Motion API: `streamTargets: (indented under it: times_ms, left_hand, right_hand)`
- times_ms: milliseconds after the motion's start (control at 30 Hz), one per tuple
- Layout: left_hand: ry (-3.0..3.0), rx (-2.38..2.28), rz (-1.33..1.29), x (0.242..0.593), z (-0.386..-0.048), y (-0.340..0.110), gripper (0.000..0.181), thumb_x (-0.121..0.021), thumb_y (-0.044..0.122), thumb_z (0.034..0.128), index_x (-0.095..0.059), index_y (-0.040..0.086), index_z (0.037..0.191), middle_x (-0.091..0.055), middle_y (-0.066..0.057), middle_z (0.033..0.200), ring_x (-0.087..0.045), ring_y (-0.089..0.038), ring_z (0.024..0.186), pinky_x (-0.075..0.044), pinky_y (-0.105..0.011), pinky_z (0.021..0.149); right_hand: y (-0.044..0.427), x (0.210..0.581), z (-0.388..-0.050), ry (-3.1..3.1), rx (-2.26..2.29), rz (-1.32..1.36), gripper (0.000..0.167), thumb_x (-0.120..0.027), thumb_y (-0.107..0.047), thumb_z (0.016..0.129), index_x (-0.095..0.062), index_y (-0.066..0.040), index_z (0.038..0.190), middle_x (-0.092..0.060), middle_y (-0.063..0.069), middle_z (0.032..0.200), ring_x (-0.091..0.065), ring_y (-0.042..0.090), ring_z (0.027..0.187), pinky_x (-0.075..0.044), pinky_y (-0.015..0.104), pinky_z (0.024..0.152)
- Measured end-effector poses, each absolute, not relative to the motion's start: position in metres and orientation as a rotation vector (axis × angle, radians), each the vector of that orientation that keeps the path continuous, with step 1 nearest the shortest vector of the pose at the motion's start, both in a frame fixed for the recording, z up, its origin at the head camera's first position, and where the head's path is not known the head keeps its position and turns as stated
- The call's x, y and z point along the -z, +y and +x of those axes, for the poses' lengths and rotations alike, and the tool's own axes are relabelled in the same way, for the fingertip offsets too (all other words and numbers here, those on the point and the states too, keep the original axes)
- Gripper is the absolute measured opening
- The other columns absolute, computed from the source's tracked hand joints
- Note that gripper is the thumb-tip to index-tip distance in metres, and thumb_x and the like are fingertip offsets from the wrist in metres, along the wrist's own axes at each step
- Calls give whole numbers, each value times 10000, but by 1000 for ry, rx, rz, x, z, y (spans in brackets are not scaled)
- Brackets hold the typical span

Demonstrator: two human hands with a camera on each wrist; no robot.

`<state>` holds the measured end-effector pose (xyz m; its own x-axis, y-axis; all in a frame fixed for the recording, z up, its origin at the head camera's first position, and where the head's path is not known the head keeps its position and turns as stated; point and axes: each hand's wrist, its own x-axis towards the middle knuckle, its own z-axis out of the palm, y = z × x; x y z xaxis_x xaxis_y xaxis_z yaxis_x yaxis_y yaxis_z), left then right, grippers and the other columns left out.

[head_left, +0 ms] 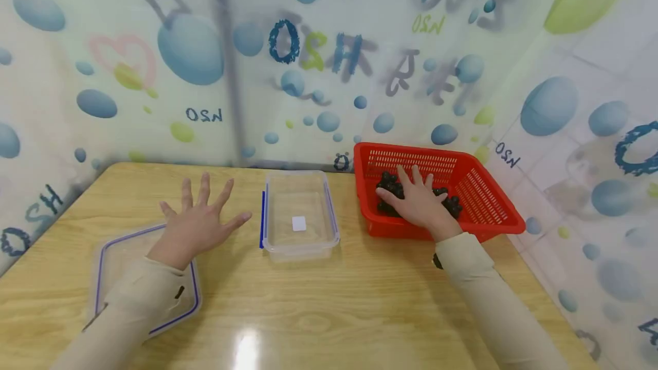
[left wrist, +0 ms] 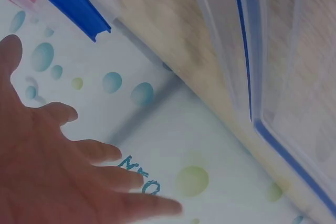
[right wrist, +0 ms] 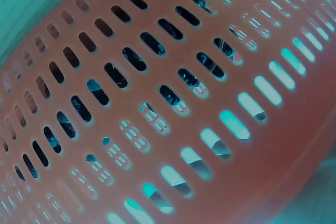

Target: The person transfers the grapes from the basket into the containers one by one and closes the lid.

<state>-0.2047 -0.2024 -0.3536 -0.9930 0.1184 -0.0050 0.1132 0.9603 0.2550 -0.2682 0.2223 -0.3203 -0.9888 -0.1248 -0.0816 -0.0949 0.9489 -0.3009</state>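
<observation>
My left hand (head_left: pixel 195 230) is spread with its fingers straight, above a clear lid (head_left: pixel 120 267) with a blue seal on the left of the table; it holds nothing. The left wrist view shows that hand (left wrist: pixel 58 166) with fingers apart and the lid (left wrist: pixel 283 103) at the right. My right hand (head_left: pixel 418 201) reaches over the red slotted basket (head_left: pixel 493 204), fingers spread, above dark round grapes (head_left: pixel 388 187). Whether it touches them I cannot tell. Through the basket wall (right wrist: pixel 152 98) in the right wrist view, dark pieces show; the hand is hidden there.
Between the hands stands a clear plastic container (head_left: pixel 300 187) without its lid, a white square label (head_left: pixel 299 223) in it and a blue clip (head_left: pixel 263 218) along its left side. The wooden table (head_left: pixel 329 313) ends at a patterned curtain (head_left: pixel 319 90) behind and at right.
</observation>
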Motion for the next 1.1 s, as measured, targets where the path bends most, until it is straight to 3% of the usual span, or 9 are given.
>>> streamTargets:
  times_ms: [133,267,400,600,700,933,1100]
  left_hand:
    - [3106,-505,308,349,-206,-202,941,-366,714,941,-61,103,1589,94,-306,1575,147,-554,1379,-36,-778,1017]
    - [3043,-691,448,347,-209,-199,943,-457,615,972,-32,21,1569,37,-272,1594,20,-524,1412,-168,-698,1066]
    - [2992,-852,551,351,-213,-194,889,-537,508,984,-114,-32,1551,-161,-262,1576,-225,-473,1396,-250,-610,1092]
    - [2932,-938,621,360,-218,-185,798,-610,408,971,-257,-56,1515,-329,-293,1491,-439,-496,1262,-377,-580,1029]
    - [2909,-924,605,365,-220,-181,797,-616,431,961,-288,-46,1508,-349,-291,1480,-473,-504,1226,-401,-581,1008]
    - [2876,-885,594,366,-220,-177,749,-633,420,955,-355,-20,1493,-322,-272,1504,-310,-457,1367,-264,-568,1104]
    - [2854,-846,560,362,-220,-174,708,-636,394,960,-382,-9,1484,-310,-296,1496,-304,-476,1361,-262,-582,1099]
  right_hand:
    - [221,315,-268,3036,455,-177,1046,-336,-811,866,-70,-103,1589,66,246,1606,157,539,1391,53,823,954]
    - [218,312,-269,3046,478,-191,1021,-368,-795,870,-89,-131,1593,32,236,1612,120,530,1407,34,819,961]
    - [216,312,-271,3042,519,-224,975,-408,-761,884,-122,-158,1595,-4,223,1617,74,515,1423,-3,796,991]
    - [211,314,-274,3016,581,-295,825,-552,-571,942,-197,-202,1589,-82,192,1619,-102,465,1442,-208,710,1053]
    - [209,315,-277,3006,588,-322,778,-601,-473,954,-232,-200,1582,-134,186,1611,-215,434,1421,-306,671,1035]
    - [209,315,-285,2974,571,-318,746,-616,-416,962,-265,-165,1571,-203,194,1590,-255,410,1409,-290,641,1065]
    - [211,319,-291,2947,535,-285,733,-647,-386,948,-314,-131,1550,-283,205,1549,-311,406,1366,-299,644,1059]
